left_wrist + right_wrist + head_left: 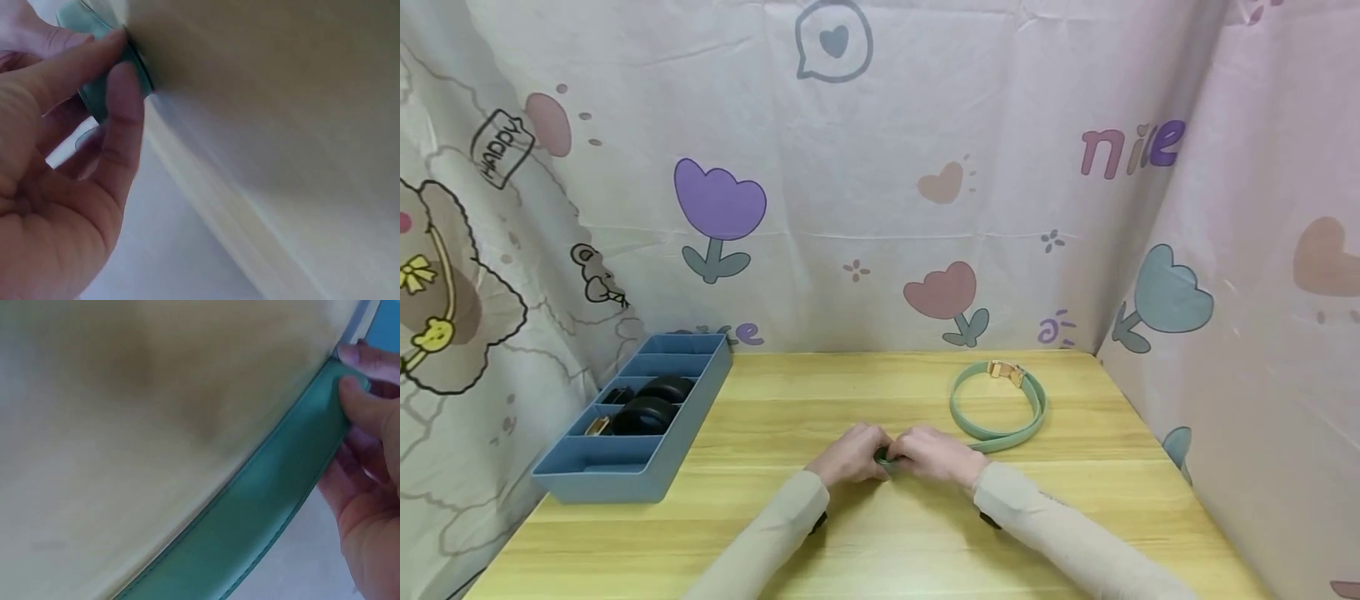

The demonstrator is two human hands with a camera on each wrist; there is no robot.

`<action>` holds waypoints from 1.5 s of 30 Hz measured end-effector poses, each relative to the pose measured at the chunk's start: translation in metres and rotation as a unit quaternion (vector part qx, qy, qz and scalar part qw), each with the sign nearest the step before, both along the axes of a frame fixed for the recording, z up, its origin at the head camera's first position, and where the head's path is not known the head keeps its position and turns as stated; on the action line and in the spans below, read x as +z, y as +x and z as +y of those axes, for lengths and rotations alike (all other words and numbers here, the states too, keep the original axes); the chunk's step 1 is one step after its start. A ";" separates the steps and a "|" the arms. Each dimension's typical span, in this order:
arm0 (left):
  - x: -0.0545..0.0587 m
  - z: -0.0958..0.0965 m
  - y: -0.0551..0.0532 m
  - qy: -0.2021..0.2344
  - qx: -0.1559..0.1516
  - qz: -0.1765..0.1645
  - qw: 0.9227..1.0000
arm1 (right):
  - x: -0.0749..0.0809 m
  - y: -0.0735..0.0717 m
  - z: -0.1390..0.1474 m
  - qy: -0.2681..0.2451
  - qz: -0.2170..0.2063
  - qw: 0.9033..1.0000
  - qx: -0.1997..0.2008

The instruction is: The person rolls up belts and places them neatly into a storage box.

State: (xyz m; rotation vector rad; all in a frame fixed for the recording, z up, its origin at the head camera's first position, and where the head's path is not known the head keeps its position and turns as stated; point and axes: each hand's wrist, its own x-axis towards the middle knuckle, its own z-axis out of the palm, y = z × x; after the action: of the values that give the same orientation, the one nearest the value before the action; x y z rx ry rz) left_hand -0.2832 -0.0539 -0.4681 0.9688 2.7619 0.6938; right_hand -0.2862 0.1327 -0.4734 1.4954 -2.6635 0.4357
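A light green belt point(1007, 440) lies in a large loop on the table, its gold buckle point(1004, 372) at the far side of the loop. From the loop the strap runs left to both hands. My left hand point(850, 455) pinches the near end, which is curled into a small roll point(95, 99), between thumb and fingers. Close beside it, my right hand point(938, 455) pinches the strap just right of the roll. In the right wrist view the stitched strap point(250, 494) stands on edge along the wood. Fingers partly hide the roll.
A blue-grey tray point(688, 433) with several compartments stands at the left of the wooden table point(850, 387). Two rolled black belts point(644, 416) sit in its middle compartments, one with a gold buckle. A patterned curtain point(842, 200) hangs behind and along both sides.
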 end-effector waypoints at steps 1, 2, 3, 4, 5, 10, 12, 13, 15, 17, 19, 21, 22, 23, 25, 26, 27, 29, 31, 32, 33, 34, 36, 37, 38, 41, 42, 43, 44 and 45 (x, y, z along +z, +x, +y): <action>0.000 0.001 0.000 0.001 0.004 0.000 1.000 | 0.001 0.000 -0.001 0.006 0.005 1.000 -0.007; 0.000 0.002 0.000 0.001 0.006 0.004 1.000 | 0.001 0.001 -0.001 0.010 0.007 1.000 -0.012; 0.000 0.003 0.000 0.000 0.008 0.012 1.000 | 0.001 0.002 -0.002 0.014 0.009 1.000 -0.014; -0.001 0.003 0.000 -0.002 0.009 0.019 1.000 | 0.001 0.002 -0.001 0.015 0.011 1.000 -0.014; -0.001 0.004 0.000 -0.006 0.007 0.030 0.999 | 0.001 0.002 0.000 0.017 0.015 1.000 -0.011; -0.002 0.003 0.001 -0.036 -0.025 0.072 0.996 | -0.002 0.002 0.007 0.004 0.028 0.999 0.025; -0.003 0.003 0.002 -0.039 -0.029 0.073 0.996 | -0.003 0.003 0.008 0.000 0.031 0.999 0.027; -0.003 0.003 0.003 -0.037 -0.024 0.070 0.997 | -0.004 0.003 0.008 -0.002 0.034 0.999 0.023; -0.004 0.004 0.005 -0.030 -0.006 0.073 0.997 | -0.005 0.005 0.007 0.001 0.044 0.999 0.011; -0.006 0.005 0.008 -0.026 0.017 0.082 0.996 | -0.006 0.007 0.002 0.002 0.040 0.999 0.000; -0.007 0.006 0.011 -0.029 0.035 0.098 0.994 | -0.006 0.008 -0.002 0.001 0.035 0.999 -0.005; -0.007 0.006 0.012 -0.033 0.038 0.104 0.993 | -0.005 0.009 -0.003 0.001 0.025 1.000 -0.003; -0.006 0.006 0.013 -0.034 0.035 0.104 0.993 | -0.004 0.009 -0.003 0.000 0.023 1.000 0.002; -0.005 0.006 0.012 -0.036 0.029 0.102 0.994 | -0.004 0.008 -0.002 -0.001 0.024 1.000 0.007; -0.002 0.006 0.011 -0.041 0.013 0.094 0.995 | -0.003 0.006 0.002 -0.003 0.030 0.999 0.022; -0.001 0.006 0.010 -0.045 0.004 0.092 0.995 | -0.004 0.005 0.003 -0.003 0.033 0.999 0.028; -0.001 0.006 0.009 -0.050 -0.006 0.093 0.994 | -0.004 0.004 0.004 -0.001 0.035 0.999 0.031; 0.000 0.006 0.006 -0.058 -0.019 0.091 0.994 | -0.005 0.002 0.004 0.006 0.037 0.999 0.029; -0.002 0.006 0.005 -0.059 -0.013 0.087 0.994 | -0.005 0.002 0.003 0.018 0.034 0.999 0.016; -0.003 0.006 0.005 -0.059 -0.005 0.086 0.995 | -0.005 0.002 0.002 0.026 0.031 0.999 0.005; -0.003 0.005 0.006 -0.059 0.004 0.086 0.995 | -0.005 0.003 0.001 0.030 0.030 0.999 -0.004; -0.003 0.005 0.007 -0.058 0.014 0.083 0.995 | -0.005 0.004 0.000 0.031 0.029 0.999 -0.011; -0.003 0.004 0.008 -0.056 0.028 0.081 0.995 | -0.006 0.006 -0.001 0.027 0.032 0.999 -0.021; -0.002 0.004 0.008 -0.054 0.029 0.080 0.995 | -0.006 0.006 -0.001 0.022 0.032 0.999 -0.023; -0.002 0.004 0.008 -0.050 0.026 0.077 0.995 | -0.007 0.007 -0.001 0.017 0.036 0.999 -0.021; 0.000 0.003 0.007 -0.042 0.005 0.066 0.997 | -0.008 0.007 0.001 0.009 0.032 0.999 -0.017; 0.001 0.004 0.007 -0.040 -0.002 0.063 0.997 | -0.008 0.006 0.002 0.010 0.031 0.999 -0.015; 0.001 0.004 0.006 -0.041 -0.010 0.062 0.997 | -0.008 0.005 0.003 0.014 0.033 0.999 -0.014; 0.001 0.004 0.005 -0.043 -0.016 0.060 0.997 | -0.009 0.005 0.004 0.019 0.035 0.999 -0.014; 0.001 0.004 0.004 -0.044 -0.023 0.060 0.997 | -0.009 0.004 0.005 0.023 0.037 0.999 -0.015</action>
State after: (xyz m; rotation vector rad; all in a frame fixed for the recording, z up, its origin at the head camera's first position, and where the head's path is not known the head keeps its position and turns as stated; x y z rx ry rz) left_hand -0.2791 -0.0494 -0.4672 1.0839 2.8347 0.5183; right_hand -0.2822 0.1372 -0.4820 1.4505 -2.6535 0.3136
